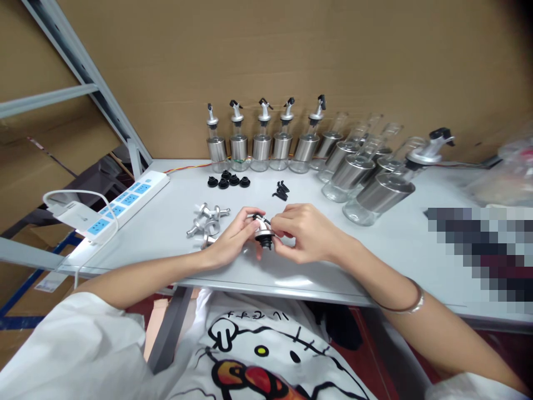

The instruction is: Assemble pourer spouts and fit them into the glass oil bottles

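Note:
Near the front edge of the grey table, my left hand has its fingers closed round a silver and black pourer top. The pourer's black ribbed stopper points down. My right hand pinches the same pourer from the right, at its black lever and rim. Several silver pourer parts lie beside my left hand. Farther back are several black stoppers and a small pile of black levers.
Glass bottles with steel sleeves stand along the cardboard wall, some with pourers fitted. More bottles stand at the right. A white power strip with a plugged-in charger and cable lies at the left. A plastic bag sits far right.

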Demonstrator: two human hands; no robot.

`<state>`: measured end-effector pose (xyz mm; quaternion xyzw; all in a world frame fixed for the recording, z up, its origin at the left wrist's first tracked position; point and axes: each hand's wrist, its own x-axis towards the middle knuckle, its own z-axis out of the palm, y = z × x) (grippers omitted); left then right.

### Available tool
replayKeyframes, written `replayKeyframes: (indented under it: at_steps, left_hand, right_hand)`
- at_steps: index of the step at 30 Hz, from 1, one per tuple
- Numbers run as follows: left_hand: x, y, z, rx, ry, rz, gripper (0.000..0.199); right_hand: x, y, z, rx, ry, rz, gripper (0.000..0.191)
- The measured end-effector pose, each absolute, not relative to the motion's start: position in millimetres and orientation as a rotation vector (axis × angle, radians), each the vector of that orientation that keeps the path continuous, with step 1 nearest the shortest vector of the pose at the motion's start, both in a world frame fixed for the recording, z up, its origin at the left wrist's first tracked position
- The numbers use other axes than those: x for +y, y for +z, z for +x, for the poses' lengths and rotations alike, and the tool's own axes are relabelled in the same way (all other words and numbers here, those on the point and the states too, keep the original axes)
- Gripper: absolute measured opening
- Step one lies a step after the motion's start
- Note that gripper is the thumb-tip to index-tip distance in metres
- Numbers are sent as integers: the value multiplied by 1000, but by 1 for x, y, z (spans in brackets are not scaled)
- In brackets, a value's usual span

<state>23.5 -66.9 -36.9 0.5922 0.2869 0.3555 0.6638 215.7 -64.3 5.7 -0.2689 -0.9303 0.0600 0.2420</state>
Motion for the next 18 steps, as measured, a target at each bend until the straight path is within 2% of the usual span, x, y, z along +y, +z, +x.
replayKeyframes:
  at_steps: [7,13,15,18]
  left_hand:
    - [-68,-35,24,670,839,1354,40]
    - [-71,-33,24,647,803,1407,35]
    - [-72,-34,22,635,790,1423,34]
    - [-73,-35,21,640,761,1424,35]
  right_hand:
    - [-63,11,223,-2511,321,-771,10]
    - [-62,12,221,-2463,429,-1010,35]
    - [-64,12,218,-2498,514,-1027,37]
    - [-67,12,215,-2546,592,-1025,31]
